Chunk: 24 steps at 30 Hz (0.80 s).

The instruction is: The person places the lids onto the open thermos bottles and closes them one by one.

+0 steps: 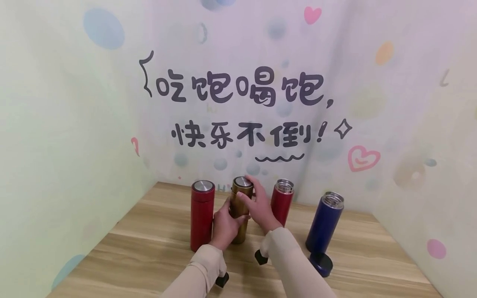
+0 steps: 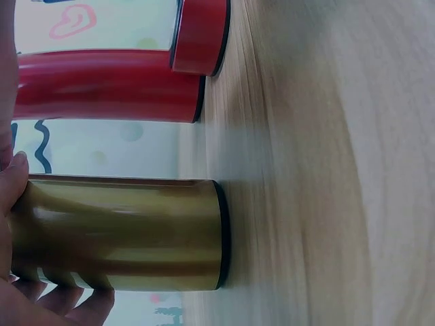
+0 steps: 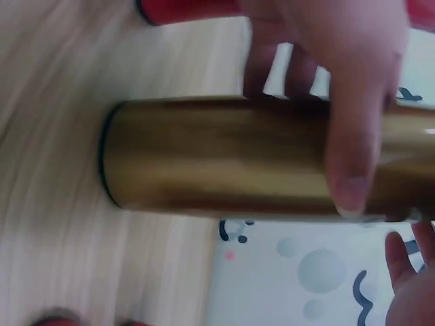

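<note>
While only the head view shows its lid (image 1: 243, 181), both hands (image 1: 225, 225) (image 1: 261, 209) wrap fingers (image 2: 64, 299) round the gold flask (image 2: 122, 231).

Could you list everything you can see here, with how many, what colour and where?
Closed red flask: one, red, on the table's left
Gold flask: one, gold with a silver-topped lid, between the hands
Open red flask: one, red, right of the gold flask
Open blue flask: one, blue, far right
Blue lid: one, dark blue, before the open blue flask
Red lid: one, red, before the open red flask
Table: one, wood-coloured, underneath
Backdrop: pale, dark writing and colourful shapes, behind
Sleeves: two, cream, foreground
Left hand: one, gripping the gold flask
Right hand: one, gripping it higher
</note>
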{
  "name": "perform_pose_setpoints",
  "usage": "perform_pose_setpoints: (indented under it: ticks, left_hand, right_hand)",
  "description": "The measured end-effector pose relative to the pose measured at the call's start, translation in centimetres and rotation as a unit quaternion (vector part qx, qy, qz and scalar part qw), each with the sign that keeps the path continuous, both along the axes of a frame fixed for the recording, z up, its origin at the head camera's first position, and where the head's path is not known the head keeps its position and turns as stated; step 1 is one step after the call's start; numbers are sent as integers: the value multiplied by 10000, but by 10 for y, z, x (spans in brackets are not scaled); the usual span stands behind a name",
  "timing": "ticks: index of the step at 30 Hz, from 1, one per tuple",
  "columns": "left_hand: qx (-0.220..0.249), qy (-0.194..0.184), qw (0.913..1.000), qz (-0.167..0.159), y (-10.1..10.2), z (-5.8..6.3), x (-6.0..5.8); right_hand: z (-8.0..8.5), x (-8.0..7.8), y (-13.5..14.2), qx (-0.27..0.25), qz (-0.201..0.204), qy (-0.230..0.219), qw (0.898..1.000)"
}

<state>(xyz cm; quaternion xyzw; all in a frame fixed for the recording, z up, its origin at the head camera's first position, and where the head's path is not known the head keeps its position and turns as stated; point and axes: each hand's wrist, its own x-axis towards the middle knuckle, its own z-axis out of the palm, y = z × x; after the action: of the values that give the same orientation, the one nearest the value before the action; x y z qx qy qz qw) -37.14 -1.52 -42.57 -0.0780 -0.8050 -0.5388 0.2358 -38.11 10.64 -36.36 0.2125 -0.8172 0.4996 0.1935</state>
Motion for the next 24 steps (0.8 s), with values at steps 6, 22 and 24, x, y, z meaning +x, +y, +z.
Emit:
perform_pose_setpoints:
  ticks: [6,22,24]
  left_hand:
    - [79,-71,9999,-64,0,3,1]
    - [38,-372,9992,-104,1,3,3]
    - [87,-420,9991,-79,2,4,3]
  right_hand:
    - [3,-3,5,89,68,-364,9993]
    - [2,3,-10,582,-1712,286,9831]
    - [2,5,-13,574,-1918,367,9791]
